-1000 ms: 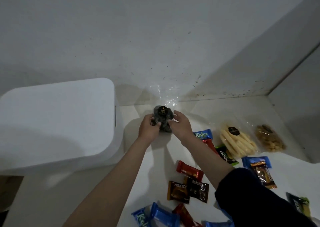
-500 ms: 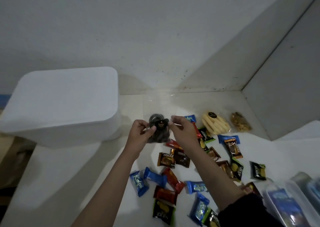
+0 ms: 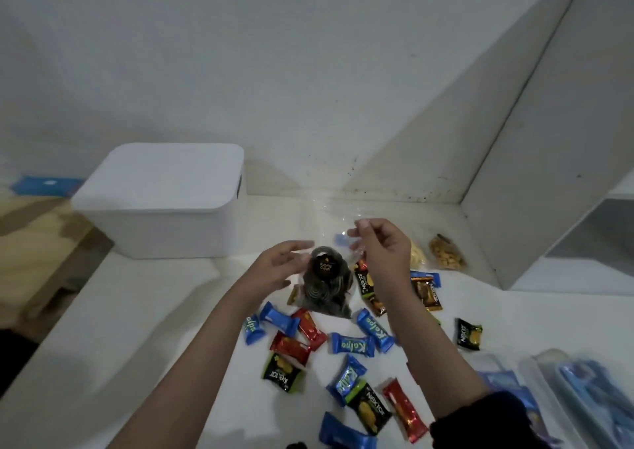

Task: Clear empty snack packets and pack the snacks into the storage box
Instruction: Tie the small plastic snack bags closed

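Left hand [image 3: 279,270] beside cookie bag [image 3: 327,285]

A white counter [image 3: 113,339] runs up to a white wall [image 3: 274,71] whose foot is speckled with dark spots near the far right corner. A white panel [image 3: 549,146] rises along the counter's right edge. Beyond the counter's left edge lies a pale wooden surface [image 3: 31,232], and a blue flat thing [image 3: 44,185] rests at its far side, against the wall.
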Demonstrator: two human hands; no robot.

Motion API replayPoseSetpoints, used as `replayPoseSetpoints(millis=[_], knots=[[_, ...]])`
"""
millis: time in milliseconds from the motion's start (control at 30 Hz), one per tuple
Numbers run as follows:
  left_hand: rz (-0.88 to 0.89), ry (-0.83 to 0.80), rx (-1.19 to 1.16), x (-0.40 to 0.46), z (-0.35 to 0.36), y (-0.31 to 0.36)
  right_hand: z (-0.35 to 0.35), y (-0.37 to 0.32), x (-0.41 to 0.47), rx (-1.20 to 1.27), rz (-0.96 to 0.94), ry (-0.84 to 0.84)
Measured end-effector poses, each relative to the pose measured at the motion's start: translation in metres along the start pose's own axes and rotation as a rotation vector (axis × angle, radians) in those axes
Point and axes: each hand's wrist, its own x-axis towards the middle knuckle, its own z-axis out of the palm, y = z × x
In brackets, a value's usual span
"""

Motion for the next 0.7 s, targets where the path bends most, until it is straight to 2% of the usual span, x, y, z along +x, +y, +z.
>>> replayPoseSetpoints(millis=[167, 367, 700], knots=[[0.165, 0.248, -0.165, -0.003, 0.024, 0.025, -0.022, -0.011, -0.01, -0.008, -0.033, -0.049], [0.236, 0.397, -0.226, 0.007, 0.043, 0.034, -0.035, -0.012, -0.009, 0.067, -0.012, -0.092], [0.286, 0.485, -0.168, 0.013, 0.045, 0.037, -0.041, -0.01, -0.001, 0.06, -0.044, -0.164]])
